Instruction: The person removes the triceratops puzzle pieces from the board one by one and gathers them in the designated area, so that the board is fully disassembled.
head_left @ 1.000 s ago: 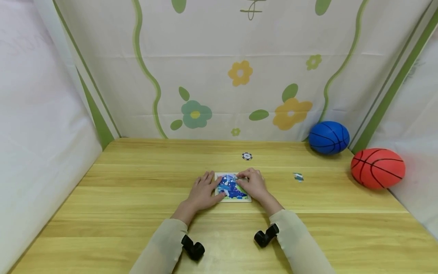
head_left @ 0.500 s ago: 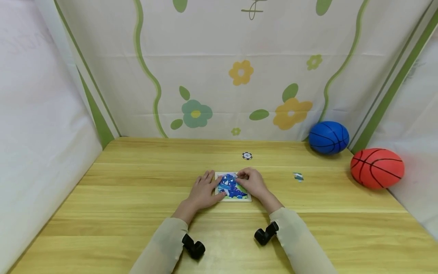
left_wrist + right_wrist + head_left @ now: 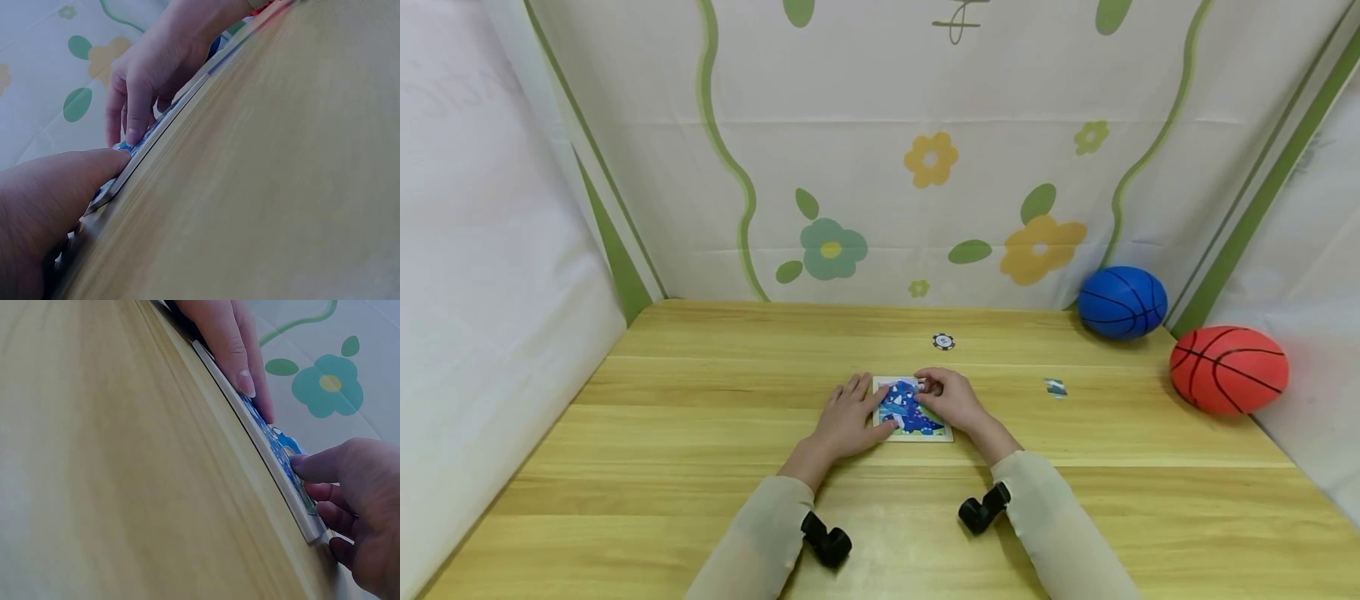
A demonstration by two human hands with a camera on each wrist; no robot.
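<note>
Mid-worktop (image 3: 700, 433): flat square puzzle board (image 3: 912, 409), thin pale frame, glossy blue picture. Left hand (image 3: 848, 420) rests flat on left edge, fingers straight. Right hand (image 3: 950, 397): fingertips press piece at far corner, grip loosely curled. Risk: uneven pressure skids board on smooth wood. Loose piece (image 3: 1055, 387) well right.

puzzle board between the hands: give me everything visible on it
The puzzle board is a small, thin square tray with a pale raised rim, lying flat on the wooden table near its middle. Its picture is mostly blue with some green at the bottom; the details are too small to read. The left hand rests on its left edge with straight fingers, thumb on the rim. The right hand covers its right side, fingertips curled at the top right corner, seemingly on a piece. The wrist views show its low profile.
</note>
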